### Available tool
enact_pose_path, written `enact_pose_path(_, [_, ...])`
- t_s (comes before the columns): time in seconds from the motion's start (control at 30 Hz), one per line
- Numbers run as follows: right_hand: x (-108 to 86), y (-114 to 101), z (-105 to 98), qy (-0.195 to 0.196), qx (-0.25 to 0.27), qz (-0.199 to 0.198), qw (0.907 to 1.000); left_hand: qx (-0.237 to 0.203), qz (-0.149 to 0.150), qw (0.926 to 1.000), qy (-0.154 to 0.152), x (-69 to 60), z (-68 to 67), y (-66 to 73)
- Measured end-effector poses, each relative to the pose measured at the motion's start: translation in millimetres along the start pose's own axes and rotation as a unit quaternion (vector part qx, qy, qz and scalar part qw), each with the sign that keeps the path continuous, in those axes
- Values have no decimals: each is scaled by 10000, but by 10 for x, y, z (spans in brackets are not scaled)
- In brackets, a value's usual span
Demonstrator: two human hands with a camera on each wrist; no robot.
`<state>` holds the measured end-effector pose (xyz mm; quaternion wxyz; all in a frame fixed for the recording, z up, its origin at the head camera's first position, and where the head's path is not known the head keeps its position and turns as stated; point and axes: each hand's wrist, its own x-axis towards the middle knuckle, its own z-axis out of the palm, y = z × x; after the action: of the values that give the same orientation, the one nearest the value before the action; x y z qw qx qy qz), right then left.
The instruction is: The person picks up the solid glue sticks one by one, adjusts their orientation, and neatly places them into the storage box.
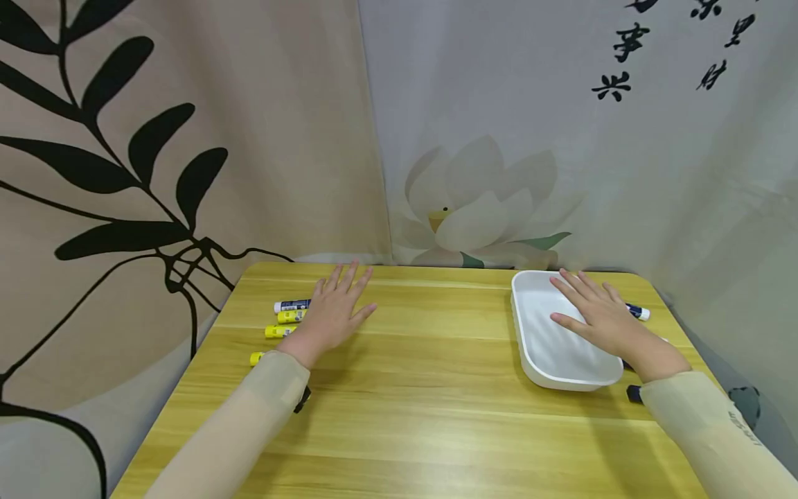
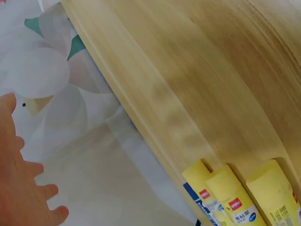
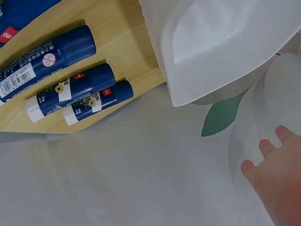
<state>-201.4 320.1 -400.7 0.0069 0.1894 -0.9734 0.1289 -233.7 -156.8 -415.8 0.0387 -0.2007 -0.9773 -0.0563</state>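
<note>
My left hand point(image 1: 333, 312) is held out with spread, straight fingers over the left part of the table. Nothing is in it. Beside and partly beneath it lie yellow glue sticks point(image 1: 280, 332) and a blue and white glue stick point(image 1: 291, 305); the hand and sleeve hide parts of them. My right hand point(image 1: 601, 315), also empty and with fingers extended, is over the right side of a white rectangular tray point(image 1: 541, 371). Several blue glue sticks point(image 3: 73, 92) with white ends lie right of the tray, mostly hidden by the right arm in the head view.
The wooden table point(image 1: 411, 416) ends at a back edge against a hanging curtain point(image 1: 299, 138) printed with leaves, a flower and characters. A small black object point(image 1: 302, 400) shows by the left cuff; its kind is unclear.
</note>
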Motion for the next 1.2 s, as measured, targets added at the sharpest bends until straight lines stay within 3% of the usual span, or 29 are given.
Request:
enact_pose_path(0.13, [-4, 27, -2, 47, 37, 33, 10000, -118, 1, 9999, -82, 22, 21, 50])
enact_pose_path(0.27, [-20, 111, 7, 194, 153, 254, 9994, -412, 31, 9991, -116, 73, 85, 196])
enact_pose_path(0.4, [-65, 252, 24, 281, 513, 821, 9949, -1044, 135, 9943, -145, 159, 191, 445])
enact_pose_path(0.5, [-115, 363, 47, 161, 902, 1296, 9873, -1910, 87, 9812, -277, 226, 294, 673])
enact_pose_path(0.57, [-148, 423, 67, 20, 1171, 1574, 9806, -2637, -56, 9637, -422, 270, 372, 846])
enact_pose_path(0.7, [-209, 516, 124, -183, 1521, 1946, 9689, -4127, -536, 9061, -761, 346, 538, 1232])
enact_pose_path(0.8, [-236, 557, 166, -362, 1637, 2219, 9605, -4740, -825, 8714, -958, 386, 653, 1505])
enact_pose_path(0.9, [-265, 582, 197, -547, 1761, 2570, 9487, -5111, -1011, 8451, -1198, 410, 734, 1737])
enact_pose_path(1.07, [-330, 590, 252, -556, 2263, 2768, 9323, -5714, -1267, 7998, -1333, 421, 808, 2082])
enact_pose_path(1.2, [-372, 580, 292, -422, 2455, 2768, 9281, -5941, -1470, 7817, -1199, 423, 868, 2341])
